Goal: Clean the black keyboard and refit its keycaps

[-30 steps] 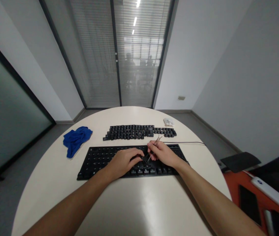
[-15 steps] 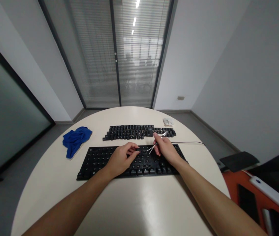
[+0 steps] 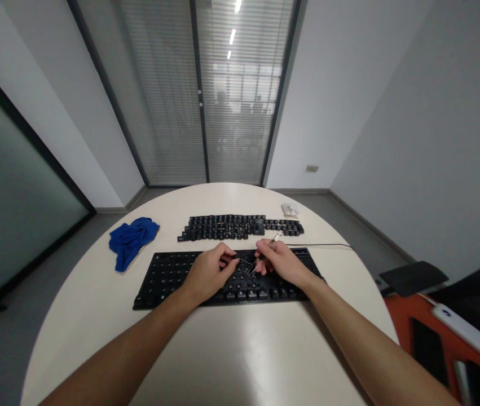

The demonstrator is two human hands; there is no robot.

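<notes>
A black keyboard (image 3: 172, 279) lies across the table, with many keycaps off and several larger ones on its front row. Over its middle, my left hand (image 3: 210, 273) is closed in a pinch; what sits between thumb and fingertips is too small to make out. My right hand (image 3: 280, 260) grips a thin metal wire keycap puller (image 3: 251, 270), its back end sticking up past the fingers. The wire prongs spread low over the bare key positions, one reaching toward my left fingertips. Behind the keyboard, loose black keycaps (image 3: 223, 226) are laid out in rows.
On the round pale table (image 3: 223, 349), a crumpled blue cloth (image 3: 133, 239) lies at left and a small clear bag (image 3: 289, 210) at back right. A black cable (image 3: 324, 245) runs right. Beside the table, an orange seat (image 3: 404, 321) carries a white power strip (image 3: 468, 332).
My right hand has shifted slightly left and turned the keycap puller, so its prongs point lower and closer to my left fingertips. My left hand stays almost in place.
</notes>
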